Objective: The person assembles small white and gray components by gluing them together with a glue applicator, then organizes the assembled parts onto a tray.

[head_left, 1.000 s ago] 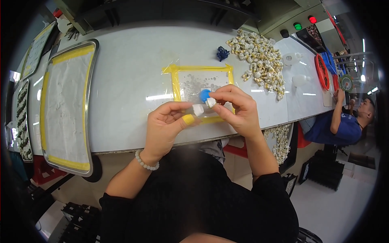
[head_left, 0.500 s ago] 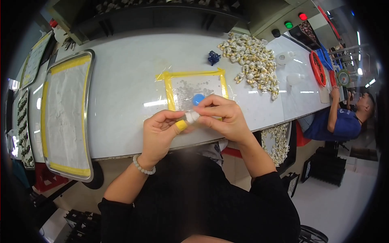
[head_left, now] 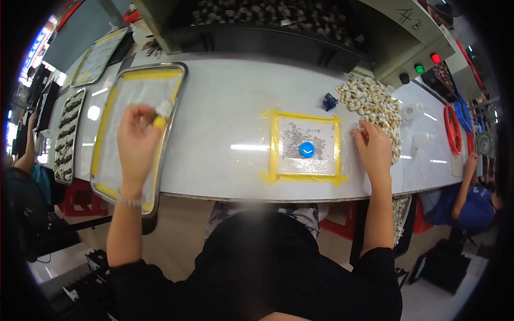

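Note:
Over the right rim of a metal tray (head_left: 184, 80) lined with white sheet and yellow tape, my left hand (head_left: 136, 147) is closed in a pinch. A small white piece (head_left: 164, 108) shows at its fingertips, and yellow tape wraps the thumb. My right hand (head_left: 376, 152) is at the near left edge of a pile of small white-and-yellow pieces (head_left: 369, 96), thumb and forefinger pinched round one small white piece (head_left: 359, 127). Between the hands, a round blue cap-like thing (head_left: 307, 150) rests on a clear sheet with wet spots, framed by yellow tape (head_left: 274, 147).
A crumpled dark blue lump (head_left: 330, 101) lies left of the pile. Beyond the table stands a dark machine trough (head_left: 257, 45) with red and green lights. At left is a narrow tray (head_left: 69, 136) of dark-and-white pieces. A co-worker in blue (head_left: 474, 206) sits at right.
My hands have parted from their meeting over the taped sheet: the left went left to the tray, the right went right to the pile. The head view has turned leftward.

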`<control>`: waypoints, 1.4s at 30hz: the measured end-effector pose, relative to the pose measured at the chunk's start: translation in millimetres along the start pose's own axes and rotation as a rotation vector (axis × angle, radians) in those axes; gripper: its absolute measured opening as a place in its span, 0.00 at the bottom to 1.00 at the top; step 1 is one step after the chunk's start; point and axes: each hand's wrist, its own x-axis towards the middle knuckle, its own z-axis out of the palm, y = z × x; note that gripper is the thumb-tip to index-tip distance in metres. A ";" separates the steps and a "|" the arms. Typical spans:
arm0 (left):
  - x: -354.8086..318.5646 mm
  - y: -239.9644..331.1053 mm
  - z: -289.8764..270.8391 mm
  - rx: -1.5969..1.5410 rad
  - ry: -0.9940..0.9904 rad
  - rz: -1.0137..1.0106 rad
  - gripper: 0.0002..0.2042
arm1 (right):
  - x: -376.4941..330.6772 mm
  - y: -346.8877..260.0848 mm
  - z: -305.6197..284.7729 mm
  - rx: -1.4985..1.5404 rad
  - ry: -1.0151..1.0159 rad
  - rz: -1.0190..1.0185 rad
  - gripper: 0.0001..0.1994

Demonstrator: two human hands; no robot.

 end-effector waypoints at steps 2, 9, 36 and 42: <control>37.3 -18.3 -24.9 0.240 0.045 0.063 0.11 | 1.6 -11.2 3.2 0.043 0.009 -0.025 0.10; 94.2 -68.7 -7.3 0.686 0.084 0.176 0.11 | -6.3 -13.2 2.3 0.094 0.038 -0.068 0.11; 229.0 27.4 112.2 0.807 -0.417 0.206 0.28 | 221.6 -69.3 -12.0 0.170 -0.085 -0.370 0.29; 299.4 -10.1 123.7 1.082 -0.553 0.165 0.52 | 298.6 -77.5 41.3 0.100 -0.317 -0.324 0.47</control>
